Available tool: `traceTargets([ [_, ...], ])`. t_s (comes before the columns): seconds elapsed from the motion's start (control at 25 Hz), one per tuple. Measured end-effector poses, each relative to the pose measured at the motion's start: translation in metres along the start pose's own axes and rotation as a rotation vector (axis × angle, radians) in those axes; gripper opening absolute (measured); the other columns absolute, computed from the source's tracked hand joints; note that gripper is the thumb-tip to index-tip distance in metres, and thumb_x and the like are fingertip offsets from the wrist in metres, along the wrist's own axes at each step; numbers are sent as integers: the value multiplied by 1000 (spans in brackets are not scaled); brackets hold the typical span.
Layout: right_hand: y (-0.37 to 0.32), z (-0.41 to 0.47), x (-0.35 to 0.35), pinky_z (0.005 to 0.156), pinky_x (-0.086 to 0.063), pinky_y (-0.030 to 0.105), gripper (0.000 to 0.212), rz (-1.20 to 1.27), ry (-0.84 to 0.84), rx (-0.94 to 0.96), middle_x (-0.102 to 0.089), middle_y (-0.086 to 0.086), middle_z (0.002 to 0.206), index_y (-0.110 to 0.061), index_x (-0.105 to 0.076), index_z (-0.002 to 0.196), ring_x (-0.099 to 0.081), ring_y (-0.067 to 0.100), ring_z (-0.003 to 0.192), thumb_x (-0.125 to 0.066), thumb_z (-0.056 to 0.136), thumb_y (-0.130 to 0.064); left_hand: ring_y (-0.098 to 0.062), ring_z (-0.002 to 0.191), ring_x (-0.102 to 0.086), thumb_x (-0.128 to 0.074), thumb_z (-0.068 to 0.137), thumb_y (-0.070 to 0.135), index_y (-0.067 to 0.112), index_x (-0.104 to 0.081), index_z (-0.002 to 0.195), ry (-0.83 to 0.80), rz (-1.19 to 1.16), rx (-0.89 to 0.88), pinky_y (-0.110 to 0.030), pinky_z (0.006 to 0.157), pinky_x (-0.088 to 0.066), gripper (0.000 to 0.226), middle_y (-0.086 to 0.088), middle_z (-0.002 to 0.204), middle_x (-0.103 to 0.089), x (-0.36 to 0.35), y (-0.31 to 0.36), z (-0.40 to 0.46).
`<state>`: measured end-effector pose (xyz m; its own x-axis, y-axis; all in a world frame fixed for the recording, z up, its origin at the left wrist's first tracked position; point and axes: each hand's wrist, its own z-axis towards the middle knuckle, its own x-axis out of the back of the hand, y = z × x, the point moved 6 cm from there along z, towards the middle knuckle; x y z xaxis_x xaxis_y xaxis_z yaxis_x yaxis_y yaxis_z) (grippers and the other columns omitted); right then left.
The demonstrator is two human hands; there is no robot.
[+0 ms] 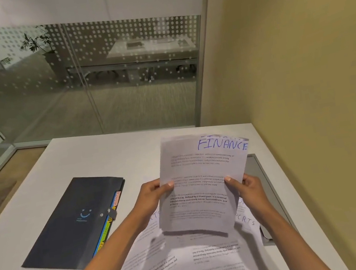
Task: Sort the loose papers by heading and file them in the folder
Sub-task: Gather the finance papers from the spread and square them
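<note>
- The white table (111,158) fills the lower view, set against a glass partition (85,79) and a yellow wall (301,70).
- Loose papers (191,262) lie spread on the table near the person, some headings partly hidden under the raised sheet.
- A dark folder (74,222) lies closed to the left of the papers, coloured tabs (108,228) showing along its right edge.
- A sheet headed "FINANCE" (204,181) is held upright above the papers, between both hands.
- The left hand (152,196) grips the sheet's left edge, thumb on the front, fingers curled behind.
- The right hand (247,188) pinches the right edge likewise.
</note>
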<state>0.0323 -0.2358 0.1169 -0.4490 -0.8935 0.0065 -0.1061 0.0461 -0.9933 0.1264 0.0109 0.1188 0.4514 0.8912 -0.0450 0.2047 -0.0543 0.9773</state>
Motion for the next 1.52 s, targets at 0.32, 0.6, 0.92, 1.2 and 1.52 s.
traceTargets([
  [0.32,37,-20,-12,59,-55,19,9,-71,22,-22,-76,-12,81,-15,-73,98,-72,7,73,-65,92,-14,-14,80,-73,-60,93,19,20,-71,98,109,11,3,-21,63,-54,12,5,91,-76,-2,-26,-9],
  [0.6,38,-22,-9,61,-56,21,13,-61,-22,-19,-77,-8,87,-14,-72,100,-73,11,77,-71,87,-11,-13,80,-72,-63,91,15,19,-72,100,122,-32,10,-21,64,-54,13,5,93,-76,-7,-36,-12],
  [0.92,37,-19,-7,64,-56,24,19,-44,10,13,-77,0,90,-12,-73,104,-73,18,83,-75,85,-14,-7,74,-71,-63,91,12,18,-73,93,116,55,-17,-14,60,-51,12,8,85,-76,-14,-39,-13],
  [1.2,66,-31,-6,69,-54,20,22,-38,71,-40,-75,-5,92,-23,-69,97,-71,11,86,-77,82,-10,-3,83,-69,-63,91,10,23,-69,100,87,53,41,-14,66,-53,17,11,91,-74,-23,-68,-27],
  [1.52,109,-41,-9,65,-54,19,12,-204,58,-119,-74,0,99,-19,-68,99,-71,12,87,-72,88,-16,-12,77,-73,-59,95,18,16,-71,93,167,68,59,-16,59,-52,12,6,83,-76,-19,-77,-29],
])
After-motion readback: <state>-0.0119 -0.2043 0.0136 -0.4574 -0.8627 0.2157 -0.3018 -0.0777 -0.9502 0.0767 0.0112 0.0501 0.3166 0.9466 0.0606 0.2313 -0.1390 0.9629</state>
